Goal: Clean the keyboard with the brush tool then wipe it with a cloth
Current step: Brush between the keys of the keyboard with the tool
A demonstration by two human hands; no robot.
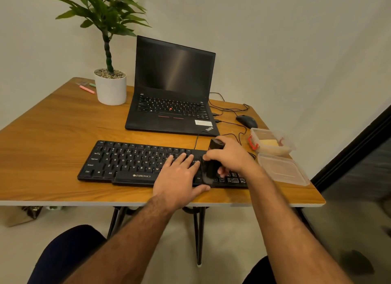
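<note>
A black Zebronics keyboard lies on the wooden table near its front edge. My left hand rests flat on the keys right of centre, fingers straight, thumb at the keyboard's front edge. My right hand grips a black brush tool, held upright over the keyboard's right part, its dark bristle end down on the keys. A yellow cloth lies inside a clear plastic box to the right of the keyboard.
An open black laptop stands behind the keyboard, with a black mouse and cables to its right. The box's clear lid lies by the table's right edge. A potted plant and highlighters sit at the back left.
</note>
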